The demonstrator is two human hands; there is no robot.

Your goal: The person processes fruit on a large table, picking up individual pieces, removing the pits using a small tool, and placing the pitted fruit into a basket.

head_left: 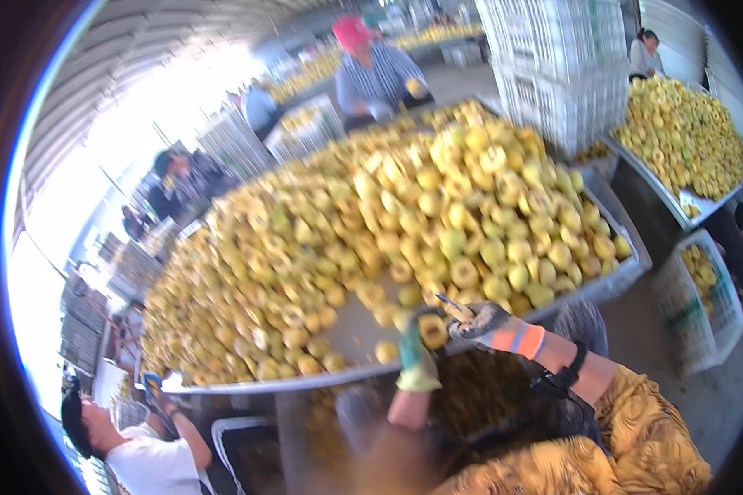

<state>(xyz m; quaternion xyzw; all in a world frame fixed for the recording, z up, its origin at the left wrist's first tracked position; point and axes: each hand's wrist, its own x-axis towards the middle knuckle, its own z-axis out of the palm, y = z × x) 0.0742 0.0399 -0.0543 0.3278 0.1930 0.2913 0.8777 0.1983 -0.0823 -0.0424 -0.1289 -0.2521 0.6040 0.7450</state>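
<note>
My left hand [417, 363], in a green and yellow glove, is at the near edge of the fruit-covered table [351, 328]. Though motion smears it, dark glove fingers appear to curl round a halved yellow fruit [433, 332] with a dark hollow in its middle. Just to the right, my right hand [491, 324] wears a dark grey glove with an orange cuff. It is closed on a small hand tool [454, 308] with a light handle and a narrow metal tip, pointing up and left. The tool's exact kind is hard to make out.
A large heap of yellow fruit [437, 198], many halved and hollowed, covers the table. White crates [557, 74] stand stacked at the far right; another crate [702, 305] sits on the floor. Co-workers are at the near left [153, 450] and across the table [380, 78].
</note>
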